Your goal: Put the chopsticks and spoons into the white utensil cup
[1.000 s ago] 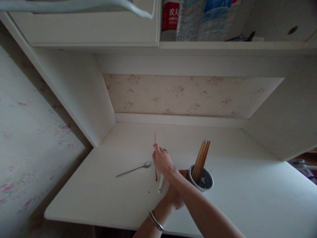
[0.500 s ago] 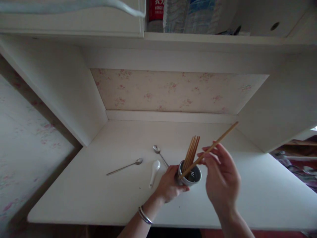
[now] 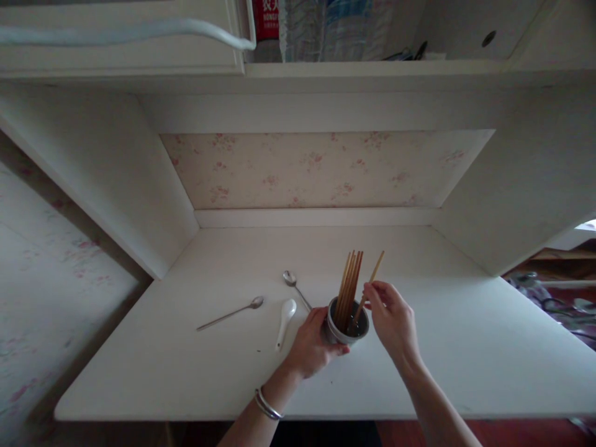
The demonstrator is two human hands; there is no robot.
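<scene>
A small grey utensil cup (image 3: pixel 345 336) stands on the white desk (image 3: pixel 465 347) and holds several wooden chopsticks (image 3: pixel 349 287). My left hand (image 3: pixel 311 347), with bangles on the wrist, is wrapped round the cup's left side. My right hand (image 3: pixel 391 320) pinches one more chopstick (image 3: pixel 372 277), whose lower end is inside the cup. Left of the cup lie a white ceramic spoon (image 3: pixel 285 313), a metal spoon (image 3: pixel 296 285) and another metal spoon (image 3: pixel 230 312) further left.
The desk sits in a white alcove with floral wallpaper (image 3: pixel 321 167) at the back and side panels left and right. A shelf above holds bottled water (image 3: pixel 307 28). The desk's front edge runs just below my forearms.
My right hand carried a chopstick from the left of the desk over to the cup and has lowered its end into it. My left hand stayed on the cup.
</scene>
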